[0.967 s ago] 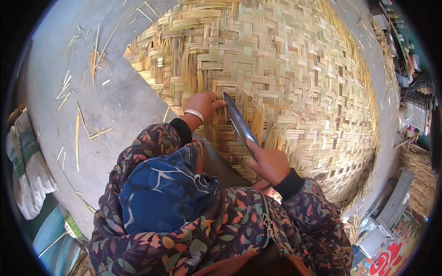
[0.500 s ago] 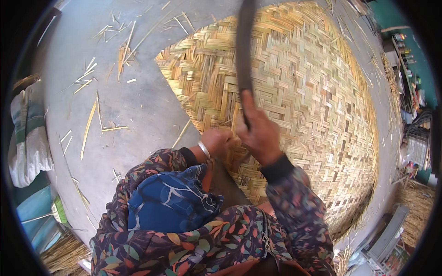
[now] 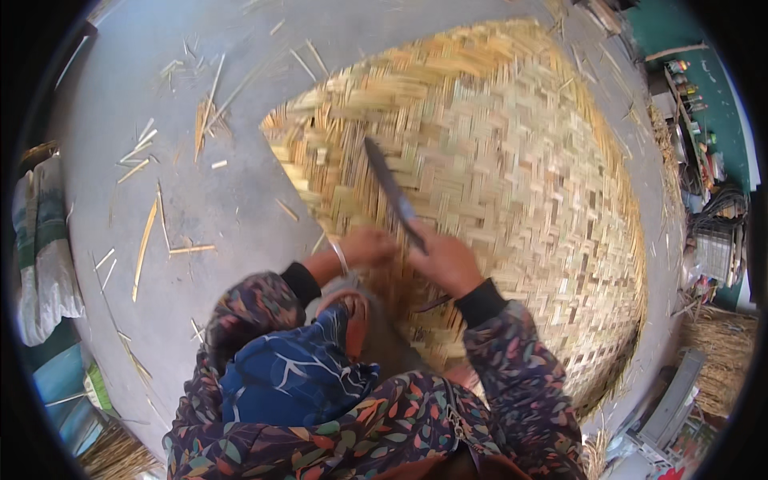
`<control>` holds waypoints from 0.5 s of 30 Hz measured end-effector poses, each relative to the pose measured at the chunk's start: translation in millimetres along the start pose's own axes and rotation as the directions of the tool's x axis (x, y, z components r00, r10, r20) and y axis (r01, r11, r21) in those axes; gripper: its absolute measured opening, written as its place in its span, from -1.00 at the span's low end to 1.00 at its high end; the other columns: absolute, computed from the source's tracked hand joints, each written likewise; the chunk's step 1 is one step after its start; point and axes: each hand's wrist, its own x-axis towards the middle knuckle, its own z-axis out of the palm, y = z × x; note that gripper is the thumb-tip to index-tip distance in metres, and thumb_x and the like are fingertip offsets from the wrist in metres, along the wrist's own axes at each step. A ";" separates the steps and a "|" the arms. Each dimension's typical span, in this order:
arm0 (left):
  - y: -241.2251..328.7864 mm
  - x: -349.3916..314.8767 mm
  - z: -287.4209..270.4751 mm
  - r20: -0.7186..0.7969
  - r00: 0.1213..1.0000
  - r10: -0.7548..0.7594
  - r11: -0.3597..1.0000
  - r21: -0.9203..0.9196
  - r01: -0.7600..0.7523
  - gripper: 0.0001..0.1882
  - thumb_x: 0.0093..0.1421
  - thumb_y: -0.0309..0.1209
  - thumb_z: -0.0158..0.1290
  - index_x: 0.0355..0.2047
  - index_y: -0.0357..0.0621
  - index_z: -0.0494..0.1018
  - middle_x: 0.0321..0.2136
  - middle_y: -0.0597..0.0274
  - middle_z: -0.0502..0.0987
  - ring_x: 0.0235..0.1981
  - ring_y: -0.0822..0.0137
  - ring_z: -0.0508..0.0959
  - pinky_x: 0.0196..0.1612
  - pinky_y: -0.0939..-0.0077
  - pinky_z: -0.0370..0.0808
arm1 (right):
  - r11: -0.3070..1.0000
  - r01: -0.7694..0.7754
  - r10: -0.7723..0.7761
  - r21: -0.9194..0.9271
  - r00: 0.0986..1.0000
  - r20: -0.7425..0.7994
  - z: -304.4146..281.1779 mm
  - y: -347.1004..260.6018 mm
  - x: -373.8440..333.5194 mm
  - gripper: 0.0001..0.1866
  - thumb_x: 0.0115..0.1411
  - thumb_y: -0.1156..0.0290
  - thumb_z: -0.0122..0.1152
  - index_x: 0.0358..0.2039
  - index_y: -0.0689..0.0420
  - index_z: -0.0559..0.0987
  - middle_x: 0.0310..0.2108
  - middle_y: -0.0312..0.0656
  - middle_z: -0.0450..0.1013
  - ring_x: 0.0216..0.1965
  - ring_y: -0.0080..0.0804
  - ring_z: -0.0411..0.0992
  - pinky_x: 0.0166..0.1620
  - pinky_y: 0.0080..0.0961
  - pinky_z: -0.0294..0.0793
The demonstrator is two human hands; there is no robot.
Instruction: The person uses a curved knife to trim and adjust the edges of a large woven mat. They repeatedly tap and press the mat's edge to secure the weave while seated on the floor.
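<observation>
A large woven mat of split pale-yellow strips (image 3: 520, 176) lies in front of me, its near-left edge under my hands. In my right hand (image 3: 448, 258) is a long dark knife (image 3: 390, 188), its blade slanting up and left over the weave. Closed and somewhat blurred, my left hand (image 3: 366, 246) rests low by the mat's left edge, with a pale bangle at the wrist. Whatever its fingers grip is hidden. Just below my right hand shows a thin dark curved piece (image 3: 434, 303). My bare foot (image 3: 358, 320) is beside the mat edge.
Loose strips (image 3: 146, 240) are scattered over the grey floor (image 3: 240, 192) at left. A white and green sack (image 3: 44, 248) stands at the far left. Straw (image 3: 720, 352), a grey metal piece (image 3: 676, 400) and shelves with small items (image 3: 688, 120) line the right side.
The knife has swung from pointing straight away to slanting left, lower over the mat. My left hand has shifted slightly left and down. The view has moved a little.
</observation>
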 end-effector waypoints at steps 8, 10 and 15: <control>48.2 -17.6 55.2 0.017 0.990 0.140 0.874 0.468 -0.131 -0.23 0.18 0.10 0.01 0.27 -0.08 0.19 0.27 0.09 0.22 0.31 0.25 0.20 0.28 0.08 0.14 | 0.925 -0.166 0.198 0.343 0.979 -0.058 -21.0 23.5 -60.9 -0.31 0.16 0.25 -0.03 0.31 0.13 0.14 -0.44 0.27 0.46 -0.39 0.22 0.47 -0.28 -0.02 0.40; 19.9 -19.3 73.5 0.230 0.897 0.378 0.328 0.873 -0.362 -0.16 0.11 0.14 0.04 0.30 -0.03 0.15 0.32 0.15 0.14 0.39 0.25 0.01 0.39 0.02 -0.20 | 0.937 -0.297 0.291 0.185 0.955 0.060 -11.5 30.2 -81.3 -0.26 0.18 0.25 -0.03 0.36 0.05 0.02 -0.40 0.24 0.48 -0.40 0.18 0.48 -0.30 -0.01 0.43; -5.5 -5.1 66.9 0.212 0.872 0.441 0.252 0.903 -0.347 -0.11 0.05 0.20 0.02 0.27 -0.08 0.18 0.29 0.13 0.19 0.37 0.22 0.07 0.37 -0.06 -0.19 | 0.935 -0.323 0.333 -0.146 0.941 0.052 45.4 58.7 -98.3 -0.21 0.18 0.21 0.01 0.39 -0.09 -0.06 -0.45 0.12 0.51 -0.42 0.10 0.51 -0.35 -0.01 0.48</control>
